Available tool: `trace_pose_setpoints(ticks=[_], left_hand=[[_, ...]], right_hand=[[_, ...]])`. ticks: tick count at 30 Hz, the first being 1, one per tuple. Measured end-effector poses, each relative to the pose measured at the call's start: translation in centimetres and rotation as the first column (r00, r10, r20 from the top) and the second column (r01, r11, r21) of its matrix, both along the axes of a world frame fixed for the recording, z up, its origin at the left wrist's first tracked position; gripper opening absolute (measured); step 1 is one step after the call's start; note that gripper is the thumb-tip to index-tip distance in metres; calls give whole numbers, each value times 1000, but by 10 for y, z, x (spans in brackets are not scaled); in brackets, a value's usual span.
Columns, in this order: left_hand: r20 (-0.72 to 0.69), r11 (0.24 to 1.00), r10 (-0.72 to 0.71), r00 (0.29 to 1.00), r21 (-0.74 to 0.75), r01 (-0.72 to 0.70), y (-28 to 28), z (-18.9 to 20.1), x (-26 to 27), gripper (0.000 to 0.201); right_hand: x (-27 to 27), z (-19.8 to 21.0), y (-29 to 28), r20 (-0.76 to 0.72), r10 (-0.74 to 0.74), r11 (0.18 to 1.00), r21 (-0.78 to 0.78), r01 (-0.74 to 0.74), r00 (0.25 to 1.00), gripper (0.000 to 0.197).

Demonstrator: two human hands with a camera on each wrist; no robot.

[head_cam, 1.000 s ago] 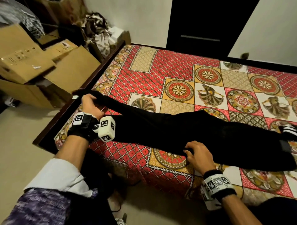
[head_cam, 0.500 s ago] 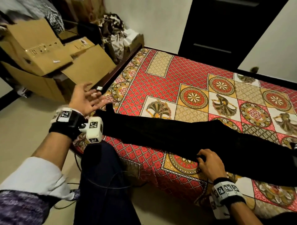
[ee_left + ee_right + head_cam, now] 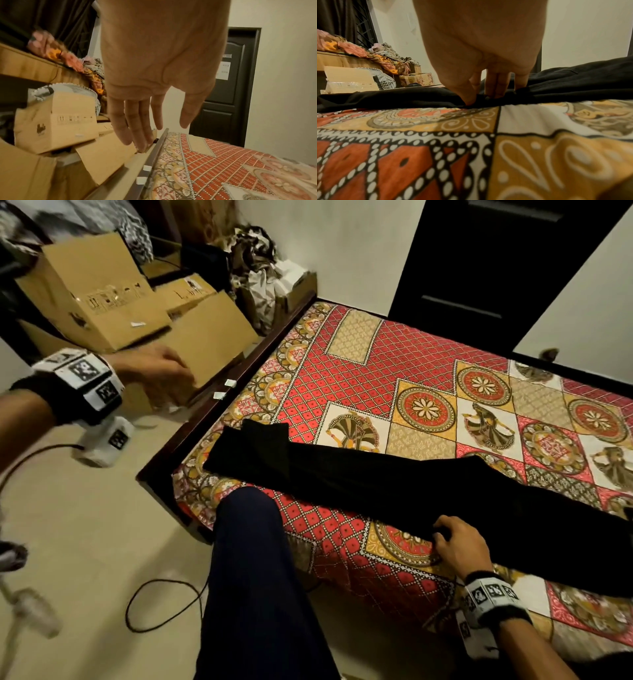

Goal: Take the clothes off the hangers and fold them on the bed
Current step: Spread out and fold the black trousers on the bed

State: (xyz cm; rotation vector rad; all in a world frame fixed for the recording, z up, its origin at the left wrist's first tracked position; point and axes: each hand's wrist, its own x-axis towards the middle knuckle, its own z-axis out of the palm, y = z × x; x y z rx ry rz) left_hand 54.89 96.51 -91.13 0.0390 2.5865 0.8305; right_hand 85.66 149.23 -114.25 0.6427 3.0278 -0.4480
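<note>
From the head camera: the left hand (image 3: 154, 368) has let go of the black trousers (image 3: 394, 484) and now hangs off the bed (image 3: 342, 361), fingers loose and spread, in front of the cardboard boxes (image 3: 102, 299) beyond the left edge. The trousers' narrow end, gripped a second ago, lies slack near the bed's near-left corner, one flap turned over. The right hand (image 3: 459, 546) stays at the garment's near edge, fingers curled into the cloth. The trousers appear smoothed and ready for their first fold. The fabric reads as matte and soft, a long flat band across a red, gold and white printed bedcover (image 3: 359, 385).

From the left wrist: the left hand (image 3: 154, 81) holds nothing, fingers straight, over the stiff, creased cardboard boxes (image 3: 56, 121) and the dark wooden bed frame (image 3: 154, 155).

From the right wrist: the right hand (image 3: 486, 60) pinches a small ridge of the trousers (image 3: 573, 83), thumb against fingertips (image 3: 494, 93). Whether it grips one layer or two is hard to tell. The cloth bunches thickly over the smooth, boldly patterned bedcover (image 3: 471, 148).
</note>
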Motion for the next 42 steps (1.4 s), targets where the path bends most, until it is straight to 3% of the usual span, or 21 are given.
trace_pose_setpoints(ticks=[2,3,5,10,12,15,18,23,25,26,27,28,30,32,33,36,39,40,42], left_hand=[[-90,998,59,994,13,-58,-5,-1,-6,27],[-68,994,101,993,51,-97,0,-8,-6,30],[30,985,143,989,94,-145,18,-39,-1,34],[281,997,34,959,62,-53,102,-132,26,50],[391,999,7,921,45,-27,120,-141,24,64],[329,997,53,943,40,-70,125,-141,10,73],[354,999,44,934,-17,-41,140,-134,4,66],[379,995,-11,925,-85,46,169,-131,8,28],[374,994,-16,927,-93,54,180,-132,12,27],[365,987,-47,930,-129,100,185,-137,11,40],[337,975,-94,937,-160,156,190,-138,15,55],[293,961,-129,948,-200,192,193,-141,17,48],[152,921,-178,972,-322,219,190,-147,22,8],[72,886,-217,973,-404,228,183,-154,23,2],[50,875,-232,972,-425,231,181,-154,24,12],[44,945,-106,993,-306,114,173,-157,17,31],[91,983,184,979,-17,-183,153,-150,1,27],[149,934,316,937,126,-335,145,-144,-3,17],[249,747,508,825,350,-565,123,-130,-8,8]], right_hand=[[1,0,-1,-6,-1,1000,0,1,1000,12],[1,0,-2,-8,-2,1000,2,2,1000,12],[1,2,-3,-15,0,1000,3,0,1000,13],[6,0,-8,-46,16,1000,18,-15,999,28],[10,-3,-9,-70,28,1000,12,-28,997,28],[16,-5,-11,-104,23,1000,-1,-23,994,25],[17,-7,-16,-151,15,1000,6,-14,988,26],[15,-11,-19,-174,9,1000,24,-5,985,24],[15,-12,-19,-188,7,1000,25,-3,982,23],[16,-11,-19,-197,6,1000,22,-2,980,22],[17,-10,-19,-204,6,1000,19,-2,979,22],[16,-10,-20,-208,1,1000,17,2,978,21],[16,-9,-19,-212,-15,1000,10,17,977,21],[16,-10,-19,-223,-13,1000,7,15,975,20],[16,-11,-20,-224,-13,1000,9,15,974,20],[17,-14,-19,-234,-18,1000,4,20,972,21],[16,-12,-18,-224,-28,1000,-16,25,974,21],[16,-11,-19,-221,-35,999,-21,31,975,20],[16,-7,-21,-229,-46,999,-28,41,972,18]])
